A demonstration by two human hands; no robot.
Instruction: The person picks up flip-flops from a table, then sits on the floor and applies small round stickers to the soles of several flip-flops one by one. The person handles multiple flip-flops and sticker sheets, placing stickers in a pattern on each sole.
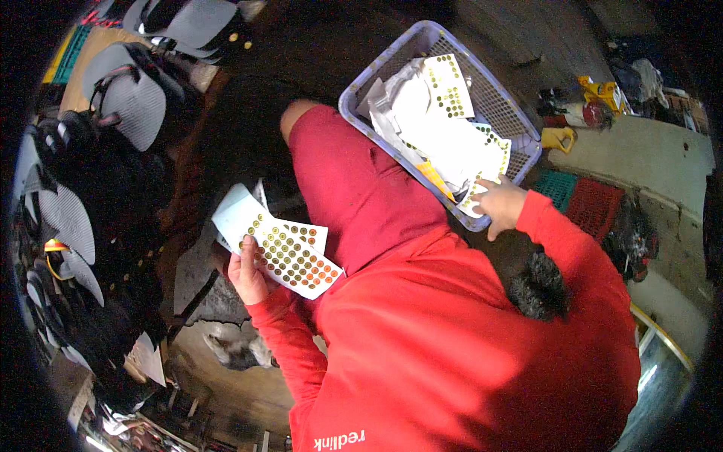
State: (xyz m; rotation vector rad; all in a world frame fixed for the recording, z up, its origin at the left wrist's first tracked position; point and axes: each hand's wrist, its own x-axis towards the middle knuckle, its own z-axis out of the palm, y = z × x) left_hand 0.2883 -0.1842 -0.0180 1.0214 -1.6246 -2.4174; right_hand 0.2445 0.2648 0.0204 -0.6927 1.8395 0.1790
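My left hand [248, 275] pinches several white sticker sheets, fanned out over my lap. The top sheet [290, 260] carries rows of small round olive and orange stickers. At the right, my right hand [501, 203] reaches over the near rim of a purple-blue plastic mesh basket [493, 94]. Its fingers are spread and touch a dotted sticker sheet [493, 154] inside. Other sheets and crumpled white paper [407, 94] fill the basket, with a yellow dotted strip [435, 181] at its near side. Glare washes out the middle of the papers.
Stacked grey textured soles with black parts [132, 105] crowd the left side. Right of the basket are a yellow object [557, 139], a teal crate [556, 187] and a red crate [593, 209]. A dark fuzzy thing [538, 286] lies beside my right arm.
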